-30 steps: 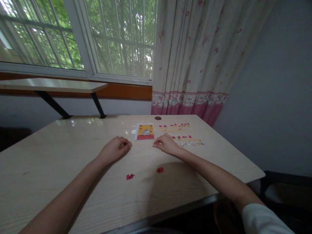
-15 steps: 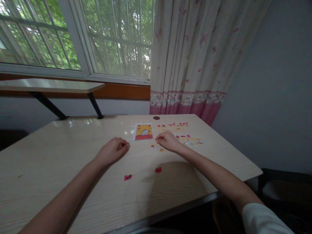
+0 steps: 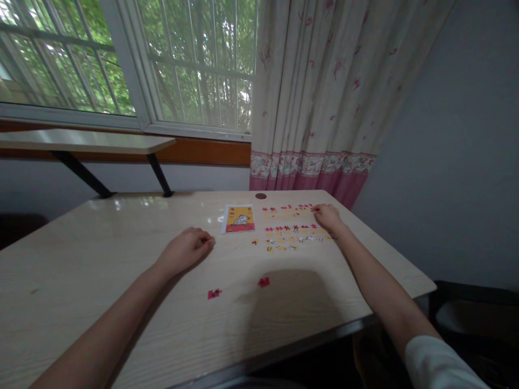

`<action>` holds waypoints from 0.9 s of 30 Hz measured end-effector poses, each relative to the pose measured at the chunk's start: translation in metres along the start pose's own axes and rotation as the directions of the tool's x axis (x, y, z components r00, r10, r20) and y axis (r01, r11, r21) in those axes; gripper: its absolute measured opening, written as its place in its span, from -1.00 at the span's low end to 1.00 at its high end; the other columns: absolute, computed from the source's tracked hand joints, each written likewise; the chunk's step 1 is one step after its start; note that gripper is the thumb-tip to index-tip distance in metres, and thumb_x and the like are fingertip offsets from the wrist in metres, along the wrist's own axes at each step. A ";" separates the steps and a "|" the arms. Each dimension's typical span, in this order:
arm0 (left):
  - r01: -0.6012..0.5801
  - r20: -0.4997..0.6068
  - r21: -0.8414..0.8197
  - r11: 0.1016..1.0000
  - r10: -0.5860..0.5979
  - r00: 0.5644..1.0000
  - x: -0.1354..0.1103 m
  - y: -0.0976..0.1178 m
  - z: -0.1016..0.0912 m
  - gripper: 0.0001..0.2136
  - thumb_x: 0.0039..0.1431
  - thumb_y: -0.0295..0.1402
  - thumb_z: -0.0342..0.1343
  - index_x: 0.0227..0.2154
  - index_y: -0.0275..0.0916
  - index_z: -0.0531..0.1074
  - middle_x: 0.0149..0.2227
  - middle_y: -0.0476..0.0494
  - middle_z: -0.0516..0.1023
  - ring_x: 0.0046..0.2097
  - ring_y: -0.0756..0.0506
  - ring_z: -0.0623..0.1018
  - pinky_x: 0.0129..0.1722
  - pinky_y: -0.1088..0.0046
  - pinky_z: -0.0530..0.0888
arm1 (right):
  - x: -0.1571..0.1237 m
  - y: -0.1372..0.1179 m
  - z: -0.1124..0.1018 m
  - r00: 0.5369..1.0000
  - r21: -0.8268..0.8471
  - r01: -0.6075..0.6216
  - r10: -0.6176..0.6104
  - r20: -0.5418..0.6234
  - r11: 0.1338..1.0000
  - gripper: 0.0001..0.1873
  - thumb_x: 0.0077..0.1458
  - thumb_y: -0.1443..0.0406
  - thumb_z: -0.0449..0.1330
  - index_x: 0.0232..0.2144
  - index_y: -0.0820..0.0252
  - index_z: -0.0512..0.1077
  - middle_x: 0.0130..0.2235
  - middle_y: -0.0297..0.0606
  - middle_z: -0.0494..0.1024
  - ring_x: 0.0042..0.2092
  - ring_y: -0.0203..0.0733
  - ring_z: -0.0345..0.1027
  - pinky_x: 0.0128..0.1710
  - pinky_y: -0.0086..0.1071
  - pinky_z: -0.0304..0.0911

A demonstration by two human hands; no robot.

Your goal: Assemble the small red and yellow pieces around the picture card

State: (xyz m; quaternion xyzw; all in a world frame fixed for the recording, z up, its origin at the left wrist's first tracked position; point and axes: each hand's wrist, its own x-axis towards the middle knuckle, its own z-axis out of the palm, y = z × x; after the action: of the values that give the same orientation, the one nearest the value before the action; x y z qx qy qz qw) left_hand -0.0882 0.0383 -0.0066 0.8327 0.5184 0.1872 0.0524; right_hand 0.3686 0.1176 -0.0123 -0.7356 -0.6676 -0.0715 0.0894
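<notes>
My right hand (image 3: 327, 217) is closed in a pinch at the right end of the far rows, its fingertips on a small puzzle piece (image 3: 314, 209) they partly cover. Several red pieces (image 3: 285, 228) and yellow pieces (image 3: 279, 215) lie in rows to its left and nearer me. White-and-yellow pieces (image 3: 310, 238) form a closer row, partly behind my right wrist. My left hand (image 3: 188, 246) rests on the table with fingers curled in, nothing visible in them. Just beyond it lies the picture card (image 3: 240, 218), showing a white animal on yellow and red.
Two red pieces, a left one (image 3: 214, 294) and a right one (image 3: 264, 282), lie apart nearer me. A single yellow-red piece (image 3: 254, 242) sits below the card. A raised shelf (image 3: 85, 139) stands at the back left of the table (image 3: 170, 324). Beyond hangs a curtain (image 3: 312, 108).
My right hand has moved right and away from me, from beside the card to the end of the far rows, uncovering pieces. My left hand stays put.
</notes>
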 end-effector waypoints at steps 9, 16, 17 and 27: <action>0.000 -0.012 -0.013 1.000 0.000 1.000 0.000 -0.003 0.000 -0.67 0.15 -0.15 -0.08 -0.41 -0.24 0.52 -0.35 -0.20 0.56 -0.23 -0.19 0.47 -0.23 0.32 0.36 | 0.004 0.016 0.013 0.995 -0.016 -0.039 0.041 0.088 0.999 -0.52 0.21 0.32 -0.11 0.14 -0.04 0.30 0.11 -0.15 0.39 0.07 0.08 0.24 -0.04 -0.12 0.17; -0.003 -0.015 0.004 1.000 0.003 1.000 0.000 -0.002 0.001 -0.67 0.15 -0.16 -0.07 -0.41 -0.23 0.52 -0.36 -0.21 0.55 -0.23 -0.20 0.47 -0.23 0.31 0.36 | 0.006 0.018 0.019 0.994 -0.004 -0.020 0.020 0.105 1.000 -0.50 0.23 0.30 -0.16 0.16 -0.13 0.27 0.11 -0.13 0.35 0.07 0.10 0.23 -0.04 -0.06 0.17; -0.003 -0.013 0.006 1.000 0.003 1.000 0.000 -0.002 0.001 -0.67 0.15 -0.16 -0.08 -0.41 -0.23 0.52 -0.36 -0.20 0.55 -0.23 -0.20 0.47 -0.23 0.32 0.36 | 0.007 0.019 0.019 0.994 -0.003 -0.020 0.021 0.105 1.000 -0.51 0.23 0.30 -0.15 0.15 -0.12 0.27 0.11 -0.13 0.35 0.08 0.10 0.23 -0.03 -0.06 0.17; -0.006 0.015 0.041 0.999 0.005 1.000 0.000 -0.002 0.001 -0.66 0.18 -0.16 -0.10 -0.41 -0.24 0.51 -0.36 -0.21 0.55 -0.23 -0.20 0.47 -0.23 0.32 0.36 | 0.004 0.009 0.017 0.996 0.008 0.034 -0.034 0.077 0.999 -0.53 0.25 0.22 -0.11 0.18 -0.06 0.24 0.15 -0.13 0.31 0.09 0.10 0.18 0.00 -0.09 0.13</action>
State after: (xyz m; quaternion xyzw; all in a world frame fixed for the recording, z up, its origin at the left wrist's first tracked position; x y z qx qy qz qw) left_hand -0.0889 0.0395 -0.0084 0.8364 0.5195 0.1704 0.0384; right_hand 0.3772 0.1248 -0.0278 -0.7261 -0.6832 -0.0423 0.0651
